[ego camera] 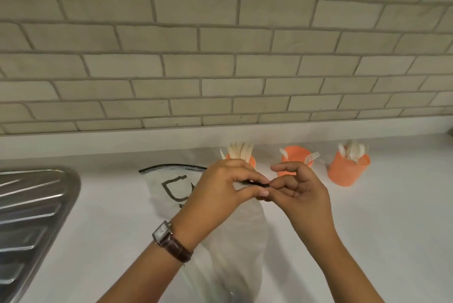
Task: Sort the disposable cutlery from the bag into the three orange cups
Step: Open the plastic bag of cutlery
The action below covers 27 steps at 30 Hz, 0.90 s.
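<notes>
The bag (245,229) lies flat on the counter (367,229), its mouth turned away from the person. Both hands meet above the bag's middle: the left hand (220,185), with a watch (163,231) on its wrist, and the right hand (299,192) each have fingers curled in tight, pinching one short stretch of the black zip strip (255,183) between thumb and fingertips. The grip looks meant either to part the strip or to press it closed; which one cannot be told. Beyond the bag's mouth stands the nearest cup (251,161), half hidden behind the left hand and holding knives (239,149). Further to the right are the middle cup (293,155) with forks (312,156) and the farthest cup (348,167) with spoons (353,149), one kind to each, so the sorting seems far along. Whether any cutlery remains inside the cloudy bag cannot be made out. Left of the bag, well apart, is the sink (31,216).
</notes>
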Each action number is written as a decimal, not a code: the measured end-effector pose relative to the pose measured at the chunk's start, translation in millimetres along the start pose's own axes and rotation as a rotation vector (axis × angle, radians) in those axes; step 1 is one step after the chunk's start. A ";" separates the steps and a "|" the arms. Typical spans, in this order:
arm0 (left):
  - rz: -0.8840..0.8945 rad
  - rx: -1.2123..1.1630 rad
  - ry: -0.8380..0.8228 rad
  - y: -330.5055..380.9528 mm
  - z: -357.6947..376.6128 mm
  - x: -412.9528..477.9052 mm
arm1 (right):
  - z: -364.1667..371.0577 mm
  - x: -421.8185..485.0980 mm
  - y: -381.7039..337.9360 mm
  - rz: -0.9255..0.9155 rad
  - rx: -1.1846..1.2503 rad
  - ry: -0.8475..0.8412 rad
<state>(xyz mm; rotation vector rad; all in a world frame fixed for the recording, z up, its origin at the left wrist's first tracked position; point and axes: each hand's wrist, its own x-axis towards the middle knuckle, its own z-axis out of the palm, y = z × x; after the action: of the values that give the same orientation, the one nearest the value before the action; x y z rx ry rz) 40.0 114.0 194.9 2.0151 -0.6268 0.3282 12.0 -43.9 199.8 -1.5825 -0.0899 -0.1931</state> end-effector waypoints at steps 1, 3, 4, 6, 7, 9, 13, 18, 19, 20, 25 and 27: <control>0.013 0.004 0.000 -0.2 -1.3 0.8 | -1.2 0.1 -1.7 -0.019 -0.040 -0.026; 0.021 -0.007 -0.038 0.9 -4.6 2.5 | -2.8 0.0 -5.9 -0.067 -0.123 -0.106; 0.016 -0.024 -0.062 1.0 -7.9 3.0 | -3.6 0.0 -8.9 -0.092 -0.158 -0.142; 0.024 0.012 -0.056 -6.9 -22.5 2.7 | -9.5 1.2 -14.1 -0.147 -0.208 -0.140; 0.017 0.061 -0.023 -15.1 -34.6 1.5 | -16.1 2.9 -15.4 -0.167 -0.216 -0.101; -0.058 0.156 0.077 -33.8 -64.8 -5.8 | -34.4 6.4 -15.7 -0.178 -0.195 -0.018; -0.171 0.239 0.188 -56.0 -104.7 -29.2 | -53.1 3.1 -9.1 -0.105 -0.125 -0.048; -0.156 0.210 0.166 -62.5 -114.2 -46.1 | -55.0 8.0 -2.4 -0.150 -0.187 -0.077; -0.146 0.212 0.158 -64.7 -116.9 -50.1 | -58.0 10.5 -2.1 -0.158 -0.188 -0.081; -0.138 0.224 0.138 -66.4 -118.9 -53.4 | -60.5 12.7 -1.4 -0.165 -0.196 -0.101; -0.170 0.331 -0.045 -66.4 -120.3 -58.8 | -58.1 12.9 7.7 -0.160 -0.383 -0.250; -0.215 0.391 -0.120 -67.2 -119.9 -60.3 | -51.2 7.8 8.0 -0.140 -0.441 -0.318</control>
<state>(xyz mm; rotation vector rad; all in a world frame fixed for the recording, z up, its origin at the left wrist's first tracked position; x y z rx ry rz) 30.2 262.8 177.5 2.4677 -0.4361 0.2131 17.7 -95.6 193.8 -2.0393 -0.4310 -0.0692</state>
